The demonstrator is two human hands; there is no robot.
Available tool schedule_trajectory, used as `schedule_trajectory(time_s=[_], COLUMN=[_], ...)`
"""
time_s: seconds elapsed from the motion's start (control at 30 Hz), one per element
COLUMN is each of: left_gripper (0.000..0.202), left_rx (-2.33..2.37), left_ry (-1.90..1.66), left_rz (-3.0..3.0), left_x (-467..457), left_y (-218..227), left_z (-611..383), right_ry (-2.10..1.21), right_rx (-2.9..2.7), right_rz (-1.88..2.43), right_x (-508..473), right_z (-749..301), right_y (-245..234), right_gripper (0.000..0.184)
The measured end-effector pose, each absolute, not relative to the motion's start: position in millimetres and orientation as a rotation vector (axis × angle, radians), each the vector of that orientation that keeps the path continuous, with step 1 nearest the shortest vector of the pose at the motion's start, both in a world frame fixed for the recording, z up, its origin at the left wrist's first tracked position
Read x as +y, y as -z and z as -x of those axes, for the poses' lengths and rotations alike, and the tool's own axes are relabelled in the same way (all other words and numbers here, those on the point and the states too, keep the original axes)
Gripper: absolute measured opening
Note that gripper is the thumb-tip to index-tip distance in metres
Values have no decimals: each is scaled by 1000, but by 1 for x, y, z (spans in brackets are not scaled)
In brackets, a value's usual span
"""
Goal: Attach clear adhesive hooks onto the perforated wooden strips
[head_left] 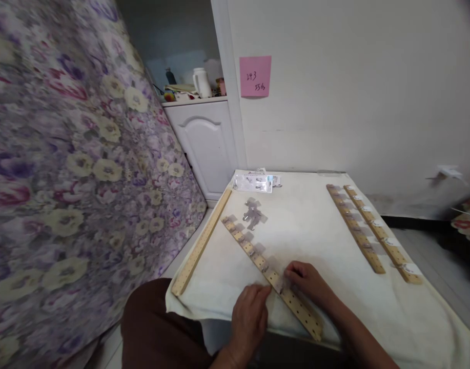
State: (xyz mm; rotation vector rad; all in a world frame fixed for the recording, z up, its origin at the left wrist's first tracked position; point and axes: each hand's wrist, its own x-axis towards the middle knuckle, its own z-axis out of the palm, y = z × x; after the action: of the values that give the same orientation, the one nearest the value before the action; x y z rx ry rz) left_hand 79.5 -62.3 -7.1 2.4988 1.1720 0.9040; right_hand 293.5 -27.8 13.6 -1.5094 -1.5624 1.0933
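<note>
A long wooden strip with rows of drilled holes [302, 311] lies diagonally across the front of the table. Several small metal hooks with clear plastic backing sit along its far half, one of them a metal hook [252, 252]. My left hand [250, 313] has curled fingers, their tips against the strip's near edge. On the other side, my right hand [304, 280] is closed in a pinch beside a clear-backed hook [280, 287] on the strip; fingertips partly hide it. Beyond the strip lies a small pile of loose hooks [253, 214].
A bare drilled strip [200, 246] runs along the table's left edge. At right lie two strips fitted with hooks, an inner strip [353, 228] and an outer strip [383, 236]. Packaging cards [253, 183] rest at the back. A floral curtain [84, 169] hangs at left.
</note>
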Motion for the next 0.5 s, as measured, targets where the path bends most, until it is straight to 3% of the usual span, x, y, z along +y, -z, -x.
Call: schedule_trajectory(time_s=[0.5], left_gripper=[47], left_rx=[1158], left_ry=[-866], left_rz=[-2587], left_x=[-62], left_y=[5], left_z=[-81], right_ry=[-1087], right_rx=[-1549], right_rz=[1617], right_x=[-36], right_z=[-296], right_y=[-14], right_gripper=[18])
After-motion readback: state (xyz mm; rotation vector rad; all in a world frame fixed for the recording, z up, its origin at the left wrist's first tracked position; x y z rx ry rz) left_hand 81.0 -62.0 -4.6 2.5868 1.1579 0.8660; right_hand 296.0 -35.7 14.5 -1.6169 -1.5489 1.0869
